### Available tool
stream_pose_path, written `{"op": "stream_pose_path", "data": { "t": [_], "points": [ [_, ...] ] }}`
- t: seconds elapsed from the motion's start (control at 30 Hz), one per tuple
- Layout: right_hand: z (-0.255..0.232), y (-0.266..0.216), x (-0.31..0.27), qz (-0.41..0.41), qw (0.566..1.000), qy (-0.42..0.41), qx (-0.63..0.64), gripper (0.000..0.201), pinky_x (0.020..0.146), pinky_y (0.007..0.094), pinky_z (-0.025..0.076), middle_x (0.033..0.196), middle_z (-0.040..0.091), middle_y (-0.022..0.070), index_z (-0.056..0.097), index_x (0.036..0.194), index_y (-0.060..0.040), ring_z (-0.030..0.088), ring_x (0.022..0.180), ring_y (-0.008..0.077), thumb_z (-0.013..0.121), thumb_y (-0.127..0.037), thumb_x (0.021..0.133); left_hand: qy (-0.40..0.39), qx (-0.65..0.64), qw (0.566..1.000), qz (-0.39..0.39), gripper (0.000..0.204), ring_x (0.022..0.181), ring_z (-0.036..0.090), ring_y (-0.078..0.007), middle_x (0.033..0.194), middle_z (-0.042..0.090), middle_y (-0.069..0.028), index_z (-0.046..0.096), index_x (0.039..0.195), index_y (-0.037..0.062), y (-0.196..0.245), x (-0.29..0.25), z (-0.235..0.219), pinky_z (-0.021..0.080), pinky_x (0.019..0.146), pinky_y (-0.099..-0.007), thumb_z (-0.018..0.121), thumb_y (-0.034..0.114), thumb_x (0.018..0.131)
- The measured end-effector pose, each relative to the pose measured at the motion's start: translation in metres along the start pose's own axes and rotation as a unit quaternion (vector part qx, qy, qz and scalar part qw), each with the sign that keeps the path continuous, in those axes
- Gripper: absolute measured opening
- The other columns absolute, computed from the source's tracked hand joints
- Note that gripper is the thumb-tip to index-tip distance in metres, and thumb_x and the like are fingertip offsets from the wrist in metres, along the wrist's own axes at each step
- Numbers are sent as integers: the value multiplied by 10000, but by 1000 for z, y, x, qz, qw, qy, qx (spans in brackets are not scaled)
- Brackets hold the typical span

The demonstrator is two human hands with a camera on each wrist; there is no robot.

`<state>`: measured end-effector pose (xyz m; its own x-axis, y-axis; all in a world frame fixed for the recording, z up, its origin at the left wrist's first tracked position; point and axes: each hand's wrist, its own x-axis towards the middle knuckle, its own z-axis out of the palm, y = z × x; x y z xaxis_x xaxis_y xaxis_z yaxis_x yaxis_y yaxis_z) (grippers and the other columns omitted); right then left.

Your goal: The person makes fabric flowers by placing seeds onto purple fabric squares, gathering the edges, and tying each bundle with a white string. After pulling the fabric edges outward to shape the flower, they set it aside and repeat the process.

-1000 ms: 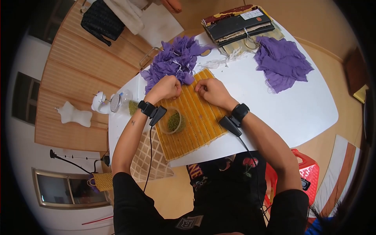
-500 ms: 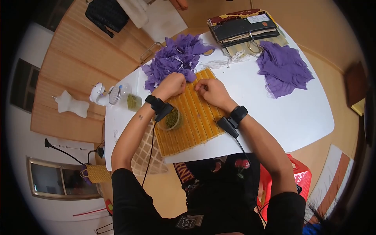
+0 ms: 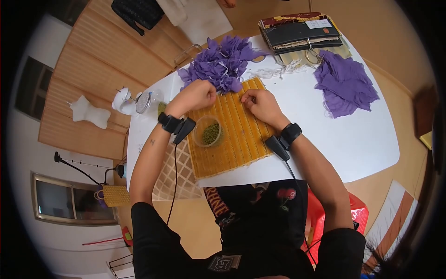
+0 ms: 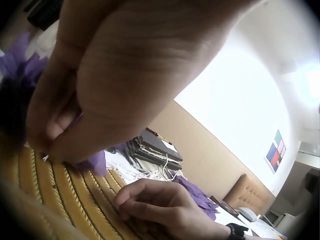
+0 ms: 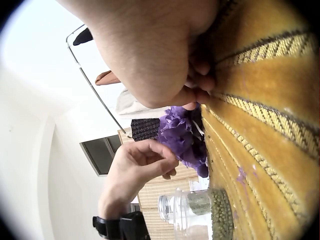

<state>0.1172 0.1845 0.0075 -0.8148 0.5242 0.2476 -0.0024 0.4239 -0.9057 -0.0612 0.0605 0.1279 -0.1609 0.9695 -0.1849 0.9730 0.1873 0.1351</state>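
Observation:
My left hand point(image 3: 199, 96) is over the far left part of a yellow ribbed velvet mat point(image 3: 239, 139), beside a heap of gathered purple cloth point(image 3: 217, 65). Its thumb and fingertips come together low over the mat in the left wrist view. Across a gap, my right hand point(image 3: 264, 107) lies at the mat's right edge with fingers bent inward and thumb against the index finger. Whether either hand pinches something thin, I cannot tell. Between the forearms, a clear round tub point(image 3: 198, 135) stands on the mat with small green beans point(image 3: 212, 133) inside.
Flat purple cloth point(image 3: 348, 88) lies at the table's right. Behind are white threads point(image 3: 276, 71), scissors point(image 3: 313, 55) and a stack of dark folders point(image 3: 299, 37). A lidded glass jar point(image 3: 143, 102) stands left. A lattice cloth point(image 3: 174, 169) hangs over the front left edge.
The hands first come close together, then part, leaving a wider gap. The left forearm has shifted left, uncovering the tub. The head view has also shifted a little.

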Motion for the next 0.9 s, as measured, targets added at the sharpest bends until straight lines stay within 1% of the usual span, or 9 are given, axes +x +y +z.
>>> {"op": "stream_pose_path", "data": {
  "t": [0.1, 0.17, 0.33, 0.4, 0.53, 0.67, 0.73, 0.8, 0.9],
  "points": [
    [1, 3, 0, -42, 999, 25, -2, 164, 698, 395, 499, 777, 668, 176, 688, 872, -37, 645, 726, 324, 551, -88, 797, -88, 1, 996, -32, 74, 580, 595, -184, 625, 625, -101, 677, 749, 12, 10, -19, -13, 477, 581, -297, 618, 48, 722],
    [1, 4, 0, -39, 999, 26, -6, 167, 703, 398, 500, 785, 669, 179, 687, 874, -33, 645, 732, 330, 550, -87, 797, -181, -67, 980, -48, 69, 597, 606, -162, 653, 649, -96, 687, 776, 7, 13, -29, -14, 481, 583, -288, 654, 56, 742],
    [0, 0, -1, -21, 1000, 13, -13, 168, 716, 403, 500, 798, 673, 176, 687, 874, -29, 643, 745, 341, 549, -87, 798, -133, -52, 987, -69, 101, 629, 635, -155, 686, 670, -100, 697, 806, 2, 19, -26, -7, 486, 588, -289, 704, 77, 740],
    [0, 0, -1, -27, 999, 16, -17, 166, 721, 405, 499, 802, 675, 176, 687, 874, -30, 642, 750, 342, 551, -89, 800, -60, -53, 996, -39, 97, 630, 644, -167, 690, 674, -100, 694, 797, 1, 9, -16, -1, 489, 593, -301, 699, 74, 733],
    [1, 0, 0, -18, 1000, 11, -16, 167, 724, 406, 498, 808, 676, 175, 690, 878, -35, 642, 756, 343, 552, -90, 802, -42, -12, 999, -19, 87, 609, 649, -187, 664, 668, -109, 689, 751, 1, -4, 4, 18, 489, 582, -313, 697, 77, 710],
    [1, 3, 0, -40, 999, 26, -14, 157, 701, 405, 494, 778, 672, 160, 683, 851, -38, 640, 742, 336, 550, -85, 782, -90, 46, 993, -58, 97, 575, 651, -205, 627, 657, -128, 682, 698, -7, -7, 23, 34, 492, 553, -324, 713, 75, 656],
    [4, 7, -1, -23, 1000, 20, -8, 152, 690, 403, 493, 758, 669, 151, 679, 839, -38, 639, 732, 331, 549, -82, 773, -165, 35, 978, -124, 77, 554, 659, -200, 621, 664, -126, 681, 671, -27, -5, 34, 33, 510, 523, -315, 710, 34, 635],
    [3, 10, 2, -55, 998, 24, -22, 153, 663, 348, 481, 739, 654, 124, 681, 910, -46, 619, 670, 246, 590, -114, 807, -193, 17, 973, -128, 51, 546, 662, -193, 614, 663, -121, 676, 666, -46, -12, 40, 36, 519, 516, -304, 685, 4, 659],
    [1, 9, 3, -38, 999, 5, -18, 153, 649, 331, 475, 712, 641, 96, 678, 907, -28, 608, 648, 202, 587, -91, 801, -201, 12, 971, -128, 44, 550, 664, -193, 611, 661, -120, 667, 664, -52, -6, 40, 36, 522, 525, -304, 665, -7, 666]
  ]
}}
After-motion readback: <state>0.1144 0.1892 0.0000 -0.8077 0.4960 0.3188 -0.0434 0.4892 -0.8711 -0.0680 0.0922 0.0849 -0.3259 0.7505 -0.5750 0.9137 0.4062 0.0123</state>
